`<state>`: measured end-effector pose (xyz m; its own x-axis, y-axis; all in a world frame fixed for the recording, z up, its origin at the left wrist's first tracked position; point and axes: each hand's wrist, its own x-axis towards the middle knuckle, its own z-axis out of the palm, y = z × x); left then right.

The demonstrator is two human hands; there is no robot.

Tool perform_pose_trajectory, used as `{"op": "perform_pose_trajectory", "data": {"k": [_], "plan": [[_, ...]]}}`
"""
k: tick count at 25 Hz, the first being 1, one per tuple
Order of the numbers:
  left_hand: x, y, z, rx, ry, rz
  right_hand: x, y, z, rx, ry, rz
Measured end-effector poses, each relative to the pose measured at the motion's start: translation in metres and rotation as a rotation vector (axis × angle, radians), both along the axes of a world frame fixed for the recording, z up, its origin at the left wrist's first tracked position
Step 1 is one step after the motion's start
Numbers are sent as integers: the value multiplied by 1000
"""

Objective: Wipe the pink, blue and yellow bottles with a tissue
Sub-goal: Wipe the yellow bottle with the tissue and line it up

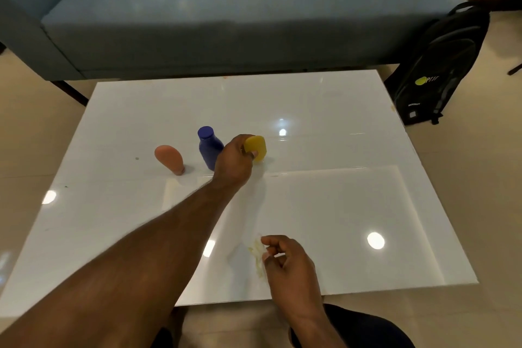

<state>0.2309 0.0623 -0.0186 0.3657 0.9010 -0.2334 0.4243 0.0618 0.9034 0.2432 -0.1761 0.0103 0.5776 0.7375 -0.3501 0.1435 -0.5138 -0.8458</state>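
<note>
Three bottles stand in a row on the glossy white table point(324, 110). The pink bottle point(169, 159) is at the left, standing on its cap. The blue bottle point(209, 147) stands in the middle. My left hand point(234, 162) reaches across and grips the yellow bottle point(256, 147) at the right of the row, thumb on its front. Near the table's front edge my right hand point(285, 258) pinches a crumpled white tissue point(257, 251) that touches the table.
A blue-grey sofa point(226, 14) runs along the far side of the table. A black backpack point(440, 65) leans at the right on the beige floor. My dark-clothed knees show below the table's near edge.
</note>
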Motion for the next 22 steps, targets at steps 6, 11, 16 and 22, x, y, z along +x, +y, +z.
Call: {"op": "perform_pose_trajectory", "data": {"k": [6,11,16,22], "plan": [[13,-2,12,-25,13,-18,5,1,1,7,22,-17],[5,-2,16,-109,38,-35,5,0,3,17,37,-18],[-33,-71,38,-147,81,99,9,0,7,17,39,-105],[-95,-169,32,-596,-117,-23,-3,-3,16,78,-5,-97]]}}
